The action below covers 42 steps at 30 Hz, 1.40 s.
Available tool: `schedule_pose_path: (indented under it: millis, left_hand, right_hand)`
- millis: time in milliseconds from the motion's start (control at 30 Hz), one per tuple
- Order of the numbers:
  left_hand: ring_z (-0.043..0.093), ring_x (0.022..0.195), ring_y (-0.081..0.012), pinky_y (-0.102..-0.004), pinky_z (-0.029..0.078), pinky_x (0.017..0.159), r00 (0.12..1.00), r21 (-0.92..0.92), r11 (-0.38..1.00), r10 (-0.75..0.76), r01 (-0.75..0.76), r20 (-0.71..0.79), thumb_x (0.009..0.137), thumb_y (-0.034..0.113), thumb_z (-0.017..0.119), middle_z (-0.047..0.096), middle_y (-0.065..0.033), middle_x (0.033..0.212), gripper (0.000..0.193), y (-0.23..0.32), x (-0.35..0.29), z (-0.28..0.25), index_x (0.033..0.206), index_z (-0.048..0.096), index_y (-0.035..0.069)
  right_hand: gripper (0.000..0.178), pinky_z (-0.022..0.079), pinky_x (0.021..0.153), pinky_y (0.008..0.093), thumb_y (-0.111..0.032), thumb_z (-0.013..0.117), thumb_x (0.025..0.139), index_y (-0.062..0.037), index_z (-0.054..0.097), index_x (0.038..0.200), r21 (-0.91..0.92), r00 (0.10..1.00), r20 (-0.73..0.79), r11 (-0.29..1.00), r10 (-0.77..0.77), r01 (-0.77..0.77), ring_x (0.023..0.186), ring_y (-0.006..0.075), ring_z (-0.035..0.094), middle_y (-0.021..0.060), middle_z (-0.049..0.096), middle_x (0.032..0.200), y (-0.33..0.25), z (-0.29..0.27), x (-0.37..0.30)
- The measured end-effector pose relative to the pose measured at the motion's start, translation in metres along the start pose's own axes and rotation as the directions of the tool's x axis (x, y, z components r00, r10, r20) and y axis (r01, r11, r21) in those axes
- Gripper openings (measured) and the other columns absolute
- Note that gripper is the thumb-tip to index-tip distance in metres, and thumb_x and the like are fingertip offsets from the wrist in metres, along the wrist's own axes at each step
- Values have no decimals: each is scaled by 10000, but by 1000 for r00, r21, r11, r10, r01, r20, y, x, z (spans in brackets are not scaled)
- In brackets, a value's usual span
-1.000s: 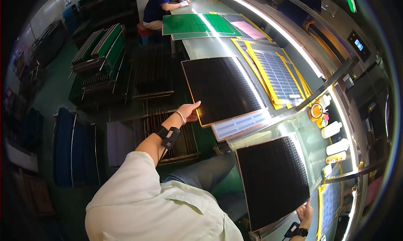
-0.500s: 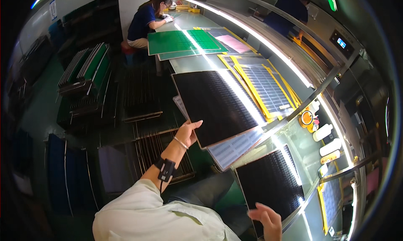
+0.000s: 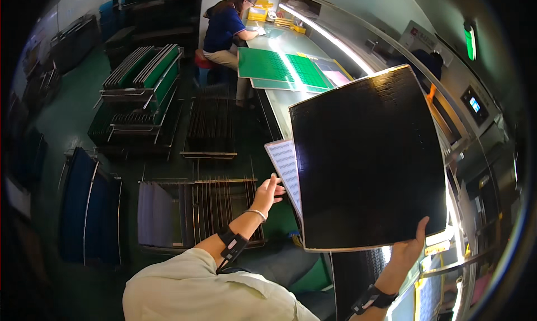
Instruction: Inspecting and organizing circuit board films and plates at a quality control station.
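Note:
A large black panel (image 3: 369, 159) is raised and tilted up in front of me. My right hand (image 3: 410, 247) grips its lower right edge, thumb on the near face and the other fingers hidden behind. My left hand (image 3: 267, 196) is off the black panel, its fingers loosely apart and empty. It hovers close to the edge of a white sheet with printed rows (image 3: 286, 161), which pokes out left of the raised panel. A second black panel (image 3: 355, 273) lies lower down, partly covered by the raised one and my right arm.
Green panels (image 3: 279, 66) lie on the far bench, where a co-worker (image 3: 226, 27) sits. To the left stand racks of green panels (image 3: 142, 69), a rack with upright dividers (image 3: 224, 209) and dark blue panels (image 3: 78, 203). A metal rail and lit machine run along the right.
The black panel has been lifted off the bench and tilted upright. My right hand has come up onto its lower right edge, while my left hand has let go of its left edge.

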<state>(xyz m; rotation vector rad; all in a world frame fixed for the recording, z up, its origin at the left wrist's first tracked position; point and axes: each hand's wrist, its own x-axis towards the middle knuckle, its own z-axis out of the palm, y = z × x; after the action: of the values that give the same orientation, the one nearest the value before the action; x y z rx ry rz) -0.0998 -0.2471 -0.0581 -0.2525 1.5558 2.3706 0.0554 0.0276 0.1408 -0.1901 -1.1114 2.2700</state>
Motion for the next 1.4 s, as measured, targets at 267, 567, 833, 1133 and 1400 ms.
schedule_pose_path:
  millis: [267, 567, 833, 1133, 1400]
  left_hand:
    - [78, 1384, -253, -557, 25, 1063, 979, -211, 957, -183, 197, 85, 781, 747, 345, 122, -102, 1504, 963, 13, 62, 38, 1429, 155, 60]
    - [500, 1102, -263, -417, 376, 970, 848, -720, 626, 170, 300, 502, 844, 574, 476, 526, -123, 1210, 660, 46, -31, 19, 1248, 454, 52]
    - [537, 997, -194, -366, 445, 861, 966, -707, 670, -60, 227, 253, 819, 591, 521, 575, -61, 1094, 621, 32, -40, -2, 1175, 520, 82]
    - [500, 1097, -227, -404, 405, 946, 975, -702, 678, -111, 217, 195, 753, 773, 311, 540, -77, 1195, 841, 22, -36, -14, 1262, 483, 127]
    - [513, 1091, -224, -364, 407, 948, 980, -504, 847, -199, 168, -9, 814, 367, 657, 554, -138, 1164, 543, -2, -17, -16, 1184, 513, -5]
  right_hand:
    - [451, 516, 758, 289, -317, 676, 814, 52, 580, 1055, -887, 829, -169, 448, -533, 107, 870, 217, 620, 142, 635, 993, -17, 82, -37]
    - [308, 444, 923, 419, -124, 529, 800, -3, 607, 1073, -349, 324, 931, 144, 171, 926, 1070, 352, 557, 172, 593, 1119, 148, 52, -28]
    - [406, 464, 861, 425, -261, 730, 649, -23, 599, 952, -427, 348, 870, 179, 348, 887, 1079, 366, 519, 174, 559, 1157, 186, 34, -69]
    - [206, 470, 692, 345, -93, 732, 636, -16, 642, 805, -636, 482, 765, 385, 428, 669, 781, 273, 575, 120, 598, 837, 198, 37, -70]
    - [183, 397, 475, 228, -27, 411, 849, -40, 586, 901, -787, 859, 504, 360, -91, 501, 447, 85, 475, 56, 578, 754, 140, 50, 27]
